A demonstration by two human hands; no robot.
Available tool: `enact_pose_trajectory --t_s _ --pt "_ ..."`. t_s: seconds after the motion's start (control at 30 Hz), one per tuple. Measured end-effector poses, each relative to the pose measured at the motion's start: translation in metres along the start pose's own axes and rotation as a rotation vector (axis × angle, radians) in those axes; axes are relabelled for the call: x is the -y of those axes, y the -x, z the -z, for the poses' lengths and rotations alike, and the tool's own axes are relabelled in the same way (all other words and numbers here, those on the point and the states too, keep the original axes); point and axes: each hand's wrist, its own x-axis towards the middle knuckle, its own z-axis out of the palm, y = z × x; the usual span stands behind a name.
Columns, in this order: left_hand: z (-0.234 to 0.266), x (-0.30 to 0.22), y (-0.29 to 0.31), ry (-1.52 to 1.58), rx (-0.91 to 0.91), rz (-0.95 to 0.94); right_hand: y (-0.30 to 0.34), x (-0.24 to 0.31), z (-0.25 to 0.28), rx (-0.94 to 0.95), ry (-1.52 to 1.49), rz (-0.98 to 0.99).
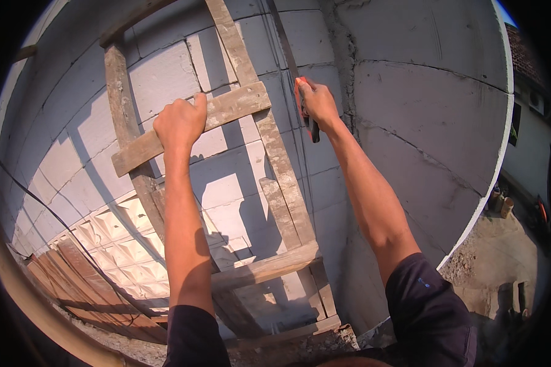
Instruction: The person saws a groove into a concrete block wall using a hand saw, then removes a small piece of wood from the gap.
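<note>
Grey block wall fills my view, a wooden ladder leaning on it. My left hand wraps its fingers around the rung at 11 o'clock. My right hand, at 12, grips a red-handled saw against the blocks.

Outdoor building site: unplastered grey block wall, rough wooden ladder, stacked planks, rubble ground, neighbouring house.
</note>
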Motion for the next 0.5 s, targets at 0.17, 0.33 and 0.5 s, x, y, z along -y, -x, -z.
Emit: enact_pose_trajectory --t_s 0.17,0.33,0.5 --pt "0.005 0.012 -0.001 -0.049 0.036 0.014 0.095 -0.116 -0.022 -0.051 0.235 -0.007" --pt "0.008 0.011 -0.001 -0.087 0.020 0.005 0.323 -0.264 0.011 0.049 0.241 -0.318" --pt "0.007 -0.001 -0.001 -0.045 0.015 0.011 0.433 -0.257 0.048 -0.019 0.112 -0.357"
